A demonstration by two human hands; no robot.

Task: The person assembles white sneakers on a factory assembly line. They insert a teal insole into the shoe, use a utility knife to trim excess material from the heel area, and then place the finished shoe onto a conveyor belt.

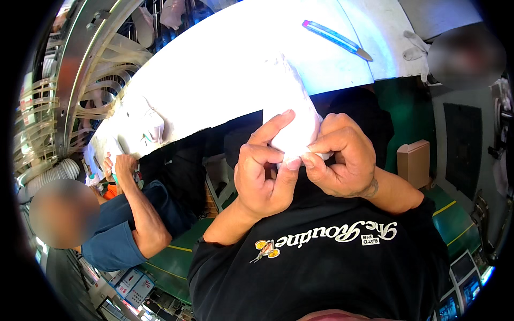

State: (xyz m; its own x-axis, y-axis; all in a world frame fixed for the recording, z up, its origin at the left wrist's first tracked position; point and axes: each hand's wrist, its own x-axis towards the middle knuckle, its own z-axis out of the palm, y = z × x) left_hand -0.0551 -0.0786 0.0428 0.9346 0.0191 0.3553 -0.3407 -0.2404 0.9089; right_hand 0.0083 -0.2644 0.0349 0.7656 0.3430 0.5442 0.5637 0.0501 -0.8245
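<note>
A bunched, soft white fabric piece (pixel 293 120), shaped rather like a sock, hangs from my fingers over the near edge of the brightly lit white table (pixel 214 69). My left hand (pixel 266 174) pinches its near end between thumb and fingers, the index finger lying along its side. Close beside it, my right hand (pixel 345 158) pinches the same end with thumb and forefinger, other fingers curled. Both thumbs nearly meet at the fabric's edge. Strong glare washes out the fabric's far part. Beyond the hands lies a slim blue tool (pixel 334 38) with a pointed grey tip.
Another white fabric piece (pixel 152 125) lies on the table to the left. A co-worker (pixel 126 224) at the left handles something white there. Clear curved tubes (pixel 107 80) stand behind. At the right are a white glove (pixel 416 51) and a cardboard box (pixel 413 163).
</note>
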